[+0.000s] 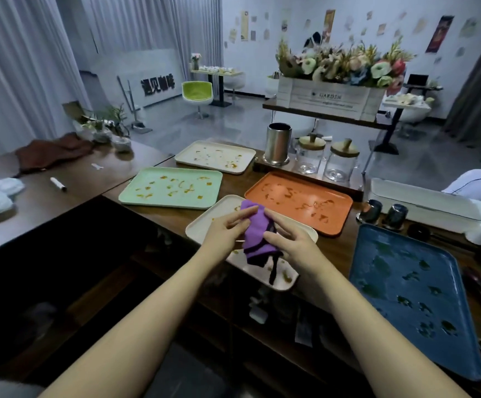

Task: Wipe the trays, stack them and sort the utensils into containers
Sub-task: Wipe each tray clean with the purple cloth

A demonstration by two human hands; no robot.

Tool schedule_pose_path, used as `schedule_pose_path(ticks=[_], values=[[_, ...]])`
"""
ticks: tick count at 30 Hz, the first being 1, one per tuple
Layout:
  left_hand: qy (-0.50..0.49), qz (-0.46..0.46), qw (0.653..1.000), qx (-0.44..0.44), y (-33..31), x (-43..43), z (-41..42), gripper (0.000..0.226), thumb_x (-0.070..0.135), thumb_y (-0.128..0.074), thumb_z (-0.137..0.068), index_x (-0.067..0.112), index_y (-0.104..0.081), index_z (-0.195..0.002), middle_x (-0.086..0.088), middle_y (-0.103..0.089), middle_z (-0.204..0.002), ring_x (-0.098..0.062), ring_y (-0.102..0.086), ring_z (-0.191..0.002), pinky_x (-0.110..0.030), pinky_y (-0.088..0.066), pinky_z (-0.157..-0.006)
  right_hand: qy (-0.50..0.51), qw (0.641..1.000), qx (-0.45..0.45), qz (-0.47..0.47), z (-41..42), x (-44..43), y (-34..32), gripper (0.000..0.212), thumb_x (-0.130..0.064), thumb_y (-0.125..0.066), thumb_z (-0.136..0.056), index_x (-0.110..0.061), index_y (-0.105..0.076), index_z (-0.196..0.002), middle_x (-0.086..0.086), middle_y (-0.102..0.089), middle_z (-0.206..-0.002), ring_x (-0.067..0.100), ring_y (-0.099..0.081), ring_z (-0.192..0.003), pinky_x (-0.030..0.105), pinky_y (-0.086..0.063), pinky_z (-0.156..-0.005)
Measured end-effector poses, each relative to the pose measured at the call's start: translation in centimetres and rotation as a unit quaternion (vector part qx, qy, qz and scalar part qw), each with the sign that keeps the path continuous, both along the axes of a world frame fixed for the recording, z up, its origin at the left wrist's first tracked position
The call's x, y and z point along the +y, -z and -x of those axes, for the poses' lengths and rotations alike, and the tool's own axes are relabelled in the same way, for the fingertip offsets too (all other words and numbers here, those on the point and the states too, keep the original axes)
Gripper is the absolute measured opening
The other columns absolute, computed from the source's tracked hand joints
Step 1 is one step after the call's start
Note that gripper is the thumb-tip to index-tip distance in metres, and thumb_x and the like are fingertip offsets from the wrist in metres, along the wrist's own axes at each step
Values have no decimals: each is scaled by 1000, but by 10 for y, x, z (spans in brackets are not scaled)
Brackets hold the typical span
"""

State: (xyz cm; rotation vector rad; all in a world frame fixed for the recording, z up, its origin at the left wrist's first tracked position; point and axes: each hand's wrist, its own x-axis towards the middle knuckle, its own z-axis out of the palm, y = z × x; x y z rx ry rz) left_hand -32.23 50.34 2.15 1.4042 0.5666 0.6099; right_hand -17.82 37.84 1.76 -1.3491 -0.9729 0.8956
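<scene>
Left hand (225,229), right hand (292,241): fingers (235,221) pinch cloth (258,235) over white tray (219,209). Hanging end may drag sauce (287,278) off tray, toward 6 o'clock.

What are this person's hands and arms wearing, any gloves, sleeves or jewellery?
Nothing that shows. The left hand and right hand are bare: no gloves, rings or watch visible. The left forearm and right forearm are uncovered down to the picture's bottom edge, so no sleeve appears.

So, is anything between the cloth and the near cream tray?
Nothing visible. Left hand and right hand hold the cloth over the near cream tray; only stains lie on it.
</scene>
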Motion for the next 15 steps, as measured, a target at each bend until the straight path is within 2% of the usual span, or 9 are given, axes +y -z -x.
schedule_pose_path(ticks=[2,4,5,8,9,12,15], values=[[1,3,1000,10,3,10,5,34,7,-53,-105,29,-68,-126,-12,-67,-132,-25,-72,-102,-42,-60,-87,-9,1000,1,-5,2,12,-2,63,-32,-83,-75,-37,-63,-134,-4,-60,-140,15,-54,-132,48,-41,-114],[13,1,1000,18,4,19,10,38,6,-55,-104,21,-62,-137,-10,-65,-134,-24,-69,-108,-40,-59,-91,3,1000,-26,-5,1,23,-4,58,-23,-81,-78,-41,-64,-130,-3,-60,-139,14,-56,-129,47,-43,-112],[18,-5,1000,25,3,24,12,44,3,-58,-101,19,-58,-142,-8,-64,-134,-20,-68,-108,-36,-60,-90,7,999,-39,-7,0,28,-4,57,-17,-79,-80,-42,-65,-129,-6,-58,-140,12,-56,-128,45,-45,-111],[26,-81,993,79,5,42,16,66,3,-73,-91,25,-51,-149,1,-57,-138,-11,-66,-103,-21,-57,-77,2,999,-50,-20,-5,43,-6,58,-1,-71,-87,-39,-64,-130,-12,-58,-138,8,-59,-123,42,-49,-107],[32,-108,989,100,6,50,15,73,8,-77,-87,29,-49,-151,4,-55,-142,-13,-67,-105,-22,-57,-79,-2,998,-62,-21,-7,49,-7,59,0,-69,-88,-39,-64,-131,-13,-59,-137,9,-59,-122,42,-49,-106],[44,-191,967,160,8,73,8,86,31,-81,-73,38,-46,-151,9,-55,-144,-16,-64,-116,-38,-56,-98,-16,992,-124,-18,-19,72,-5,60,-2,-67,-89,-42,-61,-133,-9,-58,-135,11,-58,-123,41,-47,-107],[11,-279,935,218,2,94,-8,69,28,-77,-78,30,-54,-143,7,-62,-132,-16,-62,-114,-41,-52,-102,-13,981,-189,-25,-36,101,-3,60,-4,-66,-88,-43,-61,-132,-5,-61,-124,11,-58,-116,35,-45,-105]])
